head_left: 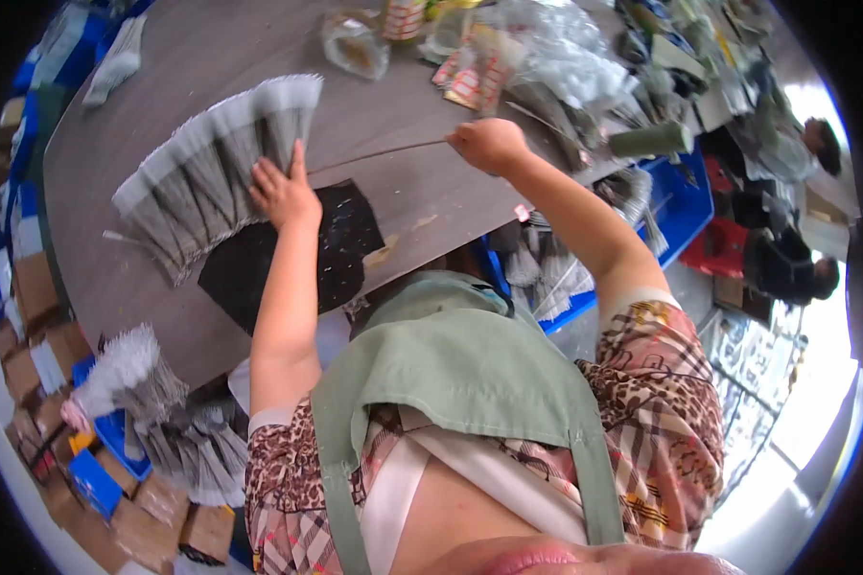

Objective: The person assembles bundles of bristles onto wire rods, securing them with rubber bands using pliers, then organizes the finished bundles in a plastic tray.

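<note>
Fingers of L hand point(283, 192) flat on grey fan point(216, 168), R hand point(489, 144) fisted

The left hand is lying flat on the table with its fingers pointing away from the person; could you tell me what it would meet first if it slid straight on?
The left hand already rests against the fanned row of grey bundles, so it would likely push into those.
</note>
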`<state>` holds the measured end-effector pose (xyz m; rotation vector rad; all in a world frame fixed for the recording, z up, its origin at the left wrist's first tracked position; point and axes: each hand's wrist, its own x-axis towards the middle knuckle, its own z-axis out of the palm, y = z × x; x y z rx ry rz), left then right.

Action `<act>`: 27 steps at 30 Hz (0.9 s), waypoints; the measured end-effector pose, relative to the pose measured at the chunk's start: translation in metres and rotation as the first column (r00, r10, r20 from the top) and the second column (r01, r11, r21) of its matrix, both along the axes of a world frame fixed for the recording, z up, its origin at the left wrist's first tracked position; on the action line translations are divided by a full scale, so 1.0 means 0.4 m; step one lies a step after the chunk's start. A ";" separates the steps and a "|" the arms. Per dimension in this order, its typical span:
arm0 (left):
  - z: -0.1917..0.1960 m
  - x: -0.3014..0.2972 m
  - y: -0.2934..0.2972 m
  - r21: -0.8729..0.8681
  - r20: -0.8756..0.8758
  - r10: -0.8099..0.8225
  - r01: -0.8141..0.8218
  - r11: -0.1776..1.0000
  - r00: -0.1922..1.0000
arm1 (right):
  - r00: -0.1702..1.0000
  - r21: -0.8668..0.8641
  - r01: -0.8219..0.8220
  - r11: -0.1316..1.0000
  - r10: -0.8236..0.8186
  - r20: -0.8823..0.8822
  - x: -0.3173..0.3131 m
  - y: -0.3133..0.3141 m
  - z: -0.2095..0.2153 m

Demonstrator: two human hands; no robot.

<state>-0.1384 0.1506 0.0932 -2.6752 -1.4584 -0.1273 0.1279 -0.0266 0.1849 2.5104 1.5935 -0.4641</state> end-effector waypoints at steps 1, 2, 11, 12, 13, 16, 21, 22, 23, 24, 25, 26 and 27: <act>-0.007 -0.008 -0.002 0.012 -0.013 0.008 -0.008 1.000 1.000 | 0.998 0.000 0.042 0.999 -0.042 0.044 0.039 -0.076 0.029; -0.006 -0.008 -0.008 0.020 -0.005 -0.006 0.006 1.000 1.000 | 0.993 0.032 0.083 0.996 -0.086 0.083 0.078 -0.162 0.053; 0.026 -0.005 -0.047 -0.053 -0.058 -0.087 0.084 0.995 0.994 | 0.776 0.344 0.501 0.794 -0.588 0.227 0.226 -0.949 0.367; 0.026 0.003 -0.051 -0.086 -0.062 -0.086 0.080 0.993 0.994 | 0.749 0.404 0.527 0.748 -0.633 0.195 0.220 -1.024 0.403; 0.028 0.009 -0.052 -0.082 -0.058 -0.095 0.090 0.993 0.994 | 0.722 0.460 0.546 0.700 -0.672 0.166 0.223 -1.102 0.438; 0.032 0.023 -0.063 -0.070 -0.183 -0.050 0.038 0.997 0.982 | 0.728 0.530 0.462 0.711 -0.646 0.231 0.208 -1.325 0.506; 0.080 0.032 -0.095 -0.120 -0.171 -0.022 0.001 0.993 0.985 | 0.553 0.456 0.787 0.415 -0.802 -0.225 0.149 -1.316 0.383; 0.075 0.036 -0.097 -0.131 -0.180 -0.023 -0.001 0.991 0.983 | 0.545 0.502 0.780 0.375 -0.801 -0.248 0.127 -1.251 0.340; 0.072 0.042 -0.097 -0.140 -0.190 -0.025 -0.002 0.990 0.982 | 0.540 0.506 0.788 0.350 -0.787 -0.298 0.117 -1.200 0.301; 0.077 0.039 -0.105 -0.129 -0.175 -0.042 0.020 0.991 0.984 | 0.541 0.506 0.796 0.332 -0.765 -0.349 0.116 -1.151 0.262; 0.077 0.036 -0.114 -0.120 -0.166 -0.033 0.013 0.993 0.986 | 0.514 0.491 0.818 0.298 -0.762 -0.394 0.124 -1.110 0.225; 0.078 0.029 -0.123 -0.132 -0.147 -0.053 0.033 0.991 0.988 | 0.521 0.493 0.825 0.277 -0.710 -0.474 0.149 -1.090 0.170; 0.078 0.007 -0.132 -0.142 -0.133 -0.053 0.034 0.989 0.990 | 0.584 0.507 0.786 0.353 -0.693 -0.423 0.148 -1.002 0.190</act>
